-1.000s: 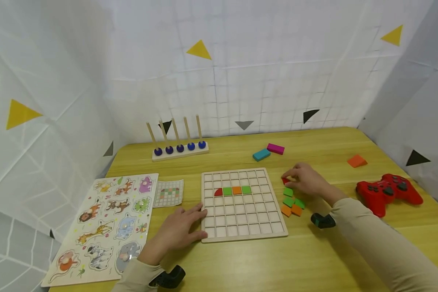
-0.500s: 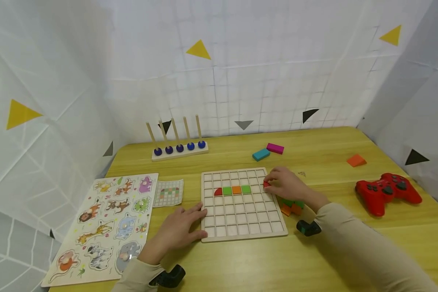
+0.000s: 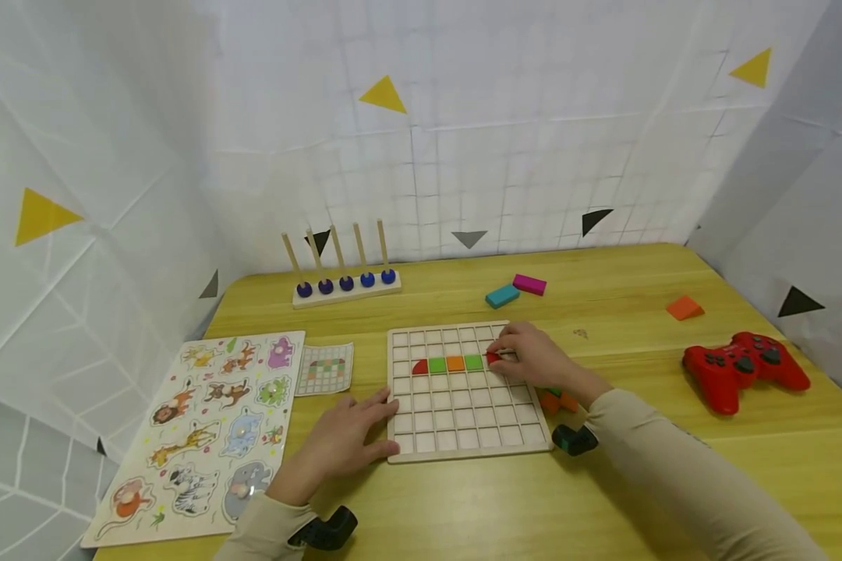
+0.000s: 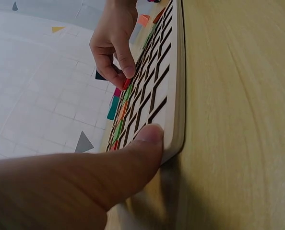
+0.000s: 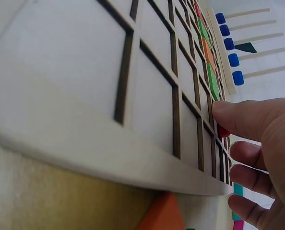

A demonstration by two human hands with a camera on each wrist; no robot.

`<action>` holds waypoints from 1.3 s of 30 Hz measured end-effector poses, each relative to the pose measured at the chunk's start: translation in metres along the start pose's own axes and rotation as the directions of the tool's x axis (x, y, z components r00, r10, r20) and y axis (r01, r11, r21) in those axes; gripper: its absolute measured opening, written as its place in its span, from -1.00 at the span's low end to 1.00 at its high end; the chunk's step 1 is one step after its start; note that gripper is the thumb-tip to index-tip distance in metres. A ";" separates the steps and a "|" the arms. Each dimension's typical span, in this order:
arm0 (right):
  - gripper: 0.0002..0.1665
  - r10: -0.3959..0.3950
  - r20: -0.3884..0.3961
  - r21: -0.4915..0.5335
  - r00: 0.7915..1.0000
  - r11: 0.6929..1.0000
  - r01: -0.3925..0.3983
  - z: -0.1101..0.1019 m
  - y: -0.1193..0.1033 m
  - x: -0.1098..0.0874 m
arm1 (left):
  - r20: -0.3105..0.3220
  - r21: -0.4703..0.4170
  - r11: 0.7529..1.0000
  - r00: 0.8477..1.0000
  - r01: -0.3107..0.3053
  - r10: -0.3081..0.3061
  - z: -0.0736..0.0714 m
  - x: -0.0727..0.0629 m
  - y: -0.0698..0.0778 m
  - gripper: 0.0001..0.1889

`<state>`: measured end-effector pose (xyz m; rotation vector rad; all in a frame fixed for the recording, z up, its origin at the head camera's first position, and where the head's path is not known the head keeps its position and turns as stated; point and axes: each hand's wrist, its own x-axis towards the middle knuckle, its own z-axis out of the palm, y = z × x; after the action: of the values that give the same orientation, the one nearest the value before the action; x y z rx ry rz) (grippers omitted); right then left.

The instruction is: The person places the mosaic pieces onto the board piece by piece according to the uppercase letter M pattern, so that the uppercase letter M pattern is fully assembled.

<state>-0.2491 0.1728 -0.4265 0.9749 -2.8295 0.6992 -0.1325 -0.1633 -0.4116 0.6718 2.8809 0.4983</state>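
My right hand pinches a red tile between thumb and finger at a cell of the wooden grid board. Just left of it, one row holds a rounded red tile, a green tile, an orange tile and another green tile. My left hand rests at the board's left edge, its fingers extended. In the left wrist view, the left thumb presses on the board's corner. The right hand partly hides the pinched tile.
Loose orange tiles lie right of the board, partly hidden by the right hand. A patterned card and an animal puzzle lie left. A peg stand, teal block and magenta block stand behind; a red game controller lies right.
The right hand has carried the red tile leftward from the loose tiles, over the board's right edge, to the cell beside the right-hand green tile. The left hand has stayed put.
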 end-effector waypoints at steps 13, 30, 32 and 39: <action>-0.70 -0.019 -0.007 -0.007 1.000 1.000 0.019 0.000 -0.003 0.002 | -0.007 -0.005 1.000 1.000 -0.010 0.010 0.000 0.000 0.000 -0.35; -0.77 -0.002 -0.015 -0.031 1.000 1.000 0.002 -0.001 -0.002 -0.002 | -0.007 0.001 1.000 1.000 -0.019 0.019 0.003 0.000 -0.001 -0.35; -0.76 0.030 -0.009 -0.026 1.000 0.999 -0.030 -0.007 0.000 -0.004 | -0.004 0.001 1.000 1.000 -0.018 0.018 0.003 0.000 -0.001 -0.35; -0.77 0.139 -0.028 -0.014 0.990 0.990 -0.139 -0.037 0.030 -0.031 | 0.001 0.001 1.000 1.000 -0.002 0.002 0.001 0.001 -0.002 -0.35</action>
<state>-0.2448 0.2276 -0.4113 0.7659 -2.8964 0.6950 -0.1338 -0.1645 -0.4133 0.6756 2.8797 0.4963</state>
